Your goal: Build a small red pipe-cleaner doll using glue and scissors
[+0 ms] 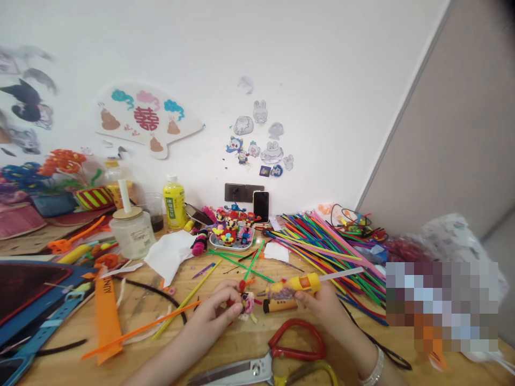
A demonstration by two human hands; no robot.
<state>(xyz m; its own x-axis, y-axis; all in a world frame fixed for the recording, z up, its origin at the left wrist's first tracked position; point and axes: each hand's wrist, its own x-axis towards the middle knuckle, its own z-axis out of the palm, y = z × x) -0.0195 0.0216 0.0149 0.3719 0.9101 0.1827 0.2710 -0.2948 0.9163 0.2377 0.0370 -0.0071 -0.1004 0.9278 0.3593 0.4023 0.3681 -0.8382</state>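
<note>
My left hand (223,308) pinches a small craft figure (248,305) with pink, red and cream parts, just above the table. My right hand (319,300) is wrapped round a yellow glue gun (295,284), a clear glue stick (341,272) jutting from its back end. The gun's nozzle points left, close to the figure; whether it touches I cannot tell. Beneath the gun lies an orange tube with a black end (281,304). Scissors (257,369) with one red and one yellow handle lie in front of my hands.
Colourful pipe cleaners (322,241) are heaped at the right. Several finished figures stand in a small tray (231,246) near a phone (261,206) against the wall. A glass jar (132,233), a yellow bottle (174,201) and tissue (169,254) are on the left.
</note>
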